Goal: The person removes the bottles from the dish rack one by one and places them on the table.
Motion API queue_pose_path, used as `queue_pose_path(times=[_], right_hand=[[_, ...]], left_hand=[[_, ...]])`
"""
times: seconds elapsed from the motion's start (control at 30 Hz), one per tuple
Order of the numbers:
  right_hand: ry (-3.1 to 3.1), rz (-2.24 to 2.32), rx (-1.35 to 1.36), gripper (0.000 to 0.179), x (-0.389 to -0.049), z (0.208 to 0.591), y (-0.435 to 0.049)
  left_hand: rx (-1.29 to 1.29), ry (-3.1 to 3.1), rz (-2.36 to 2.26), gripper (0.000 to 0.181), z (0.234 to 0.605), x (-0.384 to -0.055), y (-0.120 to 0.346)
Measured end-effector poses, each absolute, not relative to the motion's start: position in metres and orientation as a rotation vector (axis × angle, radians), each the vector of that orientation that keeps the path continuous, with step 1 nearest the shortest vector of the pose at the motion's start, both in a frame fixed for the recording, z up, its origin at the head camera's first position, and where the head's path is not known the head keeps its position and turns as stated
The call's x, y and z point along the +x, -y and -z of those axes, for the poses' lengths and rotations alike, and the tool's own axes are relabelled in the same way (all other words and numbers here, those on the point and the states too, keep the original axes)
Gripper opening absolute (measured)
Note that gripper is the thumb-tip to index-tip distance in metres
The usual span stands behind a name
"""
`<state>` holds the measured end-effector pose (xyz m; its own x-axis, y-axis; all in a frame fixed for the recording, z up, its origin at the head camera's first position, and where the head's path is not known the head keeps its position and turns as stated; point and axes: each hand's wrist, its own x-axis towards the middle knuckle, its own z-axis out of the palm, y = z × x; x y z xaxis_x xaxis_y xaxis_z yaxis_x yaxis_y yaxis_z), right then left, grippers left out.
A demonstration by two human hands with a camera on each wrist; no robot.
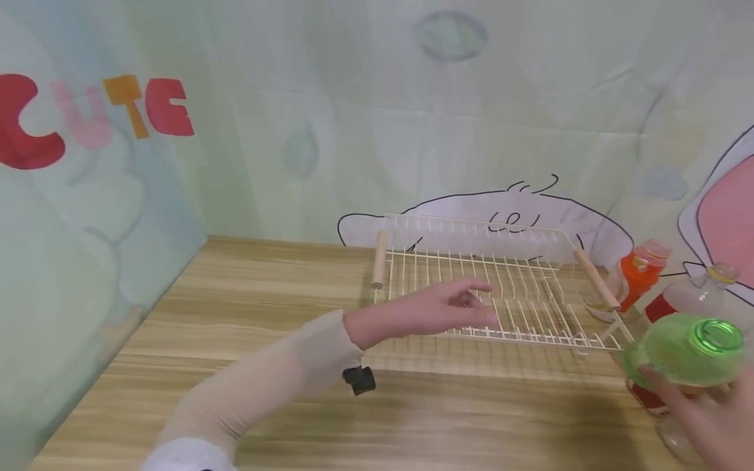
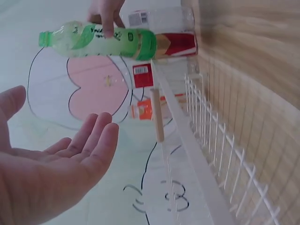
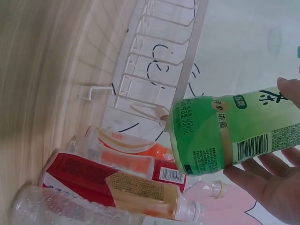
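My right hand (image 1: 718, 415) grips a green plastic bottle (image 1: 674, 350) at the right edge of the head view. In the right wrist view, the fingers and thumb wrap round the label of the green bottle (image 3: 234, 133), and its base end faces the rack. My left hand (image 1: 432, 310) hovers over a white wire rack (image 1: 518, 339), holding nothing. Its fingers look relaxed and apart in the left wrist view, where the left hand (image 2: 61, 173) stays clear of the wires.
Several bottles stand right of the rack: one with orange (image 3: 124, 150), one with a red and gold label (image 3: 93, 180), one clear (image 3: 61, 206). Wooden handles (image 1: 596, 280) stick up at the rack's ends. A cartoon-printed backdrop (image 1: 265, 163) closes off the wooden table (image 1: 294, 268).
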<state>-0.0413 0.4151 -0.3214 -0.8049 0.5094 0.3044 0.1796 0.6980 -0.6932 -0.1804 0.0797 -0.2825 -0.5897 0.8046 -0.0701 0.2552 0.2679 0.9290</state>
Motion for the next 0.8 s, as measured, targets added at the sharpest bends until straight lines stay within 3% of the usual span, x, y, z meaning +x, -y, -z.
queue_pose_path(times=[0.2,0.47,0.8], right_hand=[[2.365,-0.979,-0.785,0.078,-0.041,0.326,-0.419],[2.414,-0.951,-0.601,0.078,-0.037,0.346,-0.427],[2.409,-1.018,-0.628,0.073,-0.041,0.371,-0.438]], left_hand=[[0.895,-2.072,-1.429,0.055,0.28,-0.184,-0.046],[0.812,-2.215,-1.475,0.059,0.291,-0.19,-0.003],[0.728,-2.529,-1.493,0.066,0.308,-0.198,0.048]])
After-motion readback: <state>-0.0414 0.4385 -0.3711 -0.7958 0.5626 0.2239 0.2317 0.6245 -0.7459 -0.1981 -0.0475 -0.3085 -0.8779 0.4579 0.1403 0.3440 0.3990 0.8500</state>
